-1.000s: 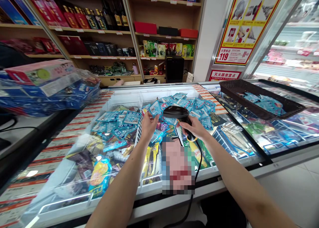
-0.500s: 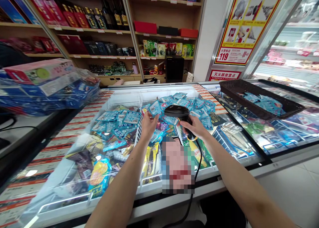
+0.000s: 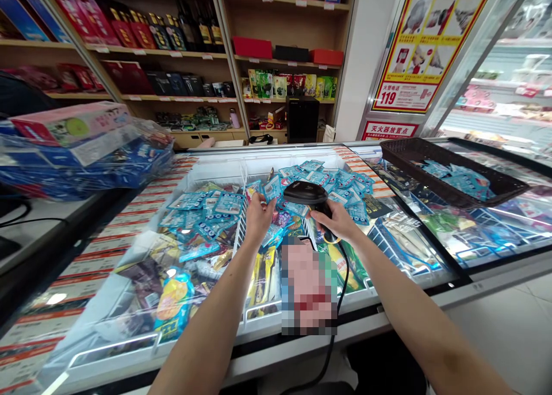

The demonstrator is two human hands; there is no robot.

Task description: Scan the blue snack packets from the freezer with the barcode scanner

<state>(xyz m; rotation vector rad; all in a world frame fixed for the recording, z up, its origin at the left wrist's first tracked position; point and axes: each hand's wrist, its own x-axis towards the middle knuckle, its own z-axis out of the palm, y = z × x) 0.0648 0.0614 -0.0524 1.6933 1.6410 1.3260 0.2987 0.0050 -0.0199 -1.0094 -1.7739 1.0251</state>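
One packet [image 3: 272, 188] has turned in the left hand [image 3: 260, 217].

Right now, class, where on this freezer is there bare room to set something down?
The glass between the left forearm and striped labels, in front of the left packet pile, looks bare, with goods beneath. A narrow strip runs behind that pile and the right pile. Around the left hand with its packet and right hand with scanner, it's crowded.
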